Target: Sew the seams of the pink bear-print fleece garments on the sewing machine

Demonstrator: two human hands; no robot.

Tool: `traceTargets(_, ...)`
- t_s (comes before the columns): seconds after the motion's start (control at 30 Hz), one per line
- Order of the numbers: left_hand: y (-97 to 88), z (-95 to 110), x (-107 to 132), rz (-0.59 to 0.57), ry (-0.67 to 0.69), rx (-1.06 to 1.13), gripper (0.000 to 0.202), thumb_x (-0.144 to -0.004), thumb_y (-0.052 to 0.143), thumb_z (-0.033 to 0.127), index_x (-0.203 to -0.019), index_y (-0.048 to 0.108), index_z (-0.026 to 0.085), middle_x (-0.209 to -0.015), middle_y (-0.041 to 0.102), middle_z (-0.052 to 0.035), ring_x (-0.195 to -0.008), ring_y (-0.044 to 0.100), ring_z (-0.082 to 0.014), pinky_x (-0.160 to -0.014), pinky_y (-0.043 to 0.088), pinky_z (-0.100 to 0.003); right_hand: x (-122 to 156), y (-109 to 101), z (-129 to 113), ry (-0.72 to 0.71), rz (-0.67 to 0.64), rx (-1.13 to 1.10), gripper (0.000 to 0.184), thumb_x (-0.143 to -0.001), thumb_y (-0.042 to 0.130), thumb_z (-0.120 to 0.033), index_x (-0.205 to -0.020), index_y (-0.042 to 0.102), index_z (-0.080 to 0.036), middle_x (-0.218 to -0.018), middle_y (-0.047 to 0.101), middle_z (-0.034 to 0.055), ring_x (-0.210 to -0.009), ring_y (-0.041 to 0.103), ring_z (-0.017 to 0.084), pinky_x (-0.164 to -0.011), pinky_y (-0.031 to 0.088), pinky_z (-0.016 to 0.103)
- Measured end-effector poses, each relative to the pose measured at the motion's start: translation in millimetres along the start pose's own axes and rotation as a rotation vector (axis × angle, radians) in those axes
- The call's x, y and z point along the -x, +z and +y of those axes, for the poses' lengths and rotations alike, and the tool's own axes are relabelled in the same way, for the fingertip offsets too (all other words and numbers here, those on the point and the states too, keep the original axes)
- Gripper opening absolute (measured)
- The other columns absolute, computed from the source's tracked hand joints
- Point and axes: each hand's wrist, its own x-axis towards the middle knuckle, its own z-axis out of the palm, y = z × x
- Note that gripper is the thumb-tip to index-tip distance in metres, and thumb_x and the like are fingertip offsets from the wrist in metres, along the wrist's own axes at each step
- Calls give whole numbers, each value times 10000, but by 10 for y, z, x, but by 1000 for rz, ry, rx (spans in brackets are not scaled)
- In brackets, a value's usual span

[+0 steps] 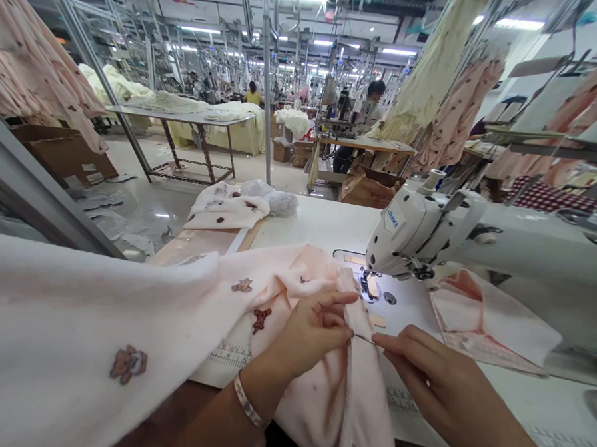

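Pale pink plush fabric with small bear prints drapes from the left across the sewing table. My left hand, a bracelet on its wrist, is closed on the folded edge strip of this fabric, forefinger stretched along it. Between the fingertips of my right hand is a thin, dark metal tool; its tip touches the strip beside my left thumb. Its exact kind is too small to make out. Just beyond the strip's far end stands the lit needle area of a white sewing machine.
A folded pink piece lies under the machine arm. White dotted fabric and a clear plastic bag sit at the table's far left. A metal post rises at left. Behind are cardboard boxes, hanging garments and people at work.
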Motion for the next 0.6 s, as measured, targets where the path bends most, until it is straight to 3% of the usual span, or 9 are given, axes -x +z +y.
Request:
traceTargets(0.17,-6,-30,8,-81,-68,9,554,-584,663,112,-1134,607,153,-604,498,39,-536,442,-61,-537,315,-195,-40,129,-133,161,85,-287,107,-906,429,-244,-950,526,-245,-770,590,-14,-649,573,111,-578,441,205)
traceTargets(0.27,30,-21,123,-136,-40,-139,537,-631,648,150,-1163,596,205,-739,552,-3,-656,526,-111,-612,402,-218,-38,152,-240,216,97,-395,98,-883,425,-232,-859,519,-223,-739,589,-15,-639,555,115,-589,423,216)
traceTargets(0.37,85,48,267,-97,241,-584,414,-746,624,281,-1159,603,305,-1065,542,-62,-996,520,-232,-844,438,-333,15,119,-291,225,130,-458,77,-834,464,-199,-813,535,-216,-724,582,-18,-653,547,114,-602,409,219)
traceTargets(0.5,157,159,264,11,687,-1090,447,-708,631,586,-1083,649,344,-1345,399,-59,-1229,329,-357,-1042,241,-495,127,140,-263,234,218,-568,52,-775,554,-251,-818,583,-244,-746,621,-27,-663,565,113,-602,430,207)
traceTargets(0.6,208,168,143,-170,823,-1252,320,-758,566,598,-864,707,332,-1275,514,-33,-1187,408,-319,-1102,69,-489,215,198,-258,178,316,-687,102,-780,593,-369,-788,619,-271,-713,638,-26,-602,569,114,-539,446,207)
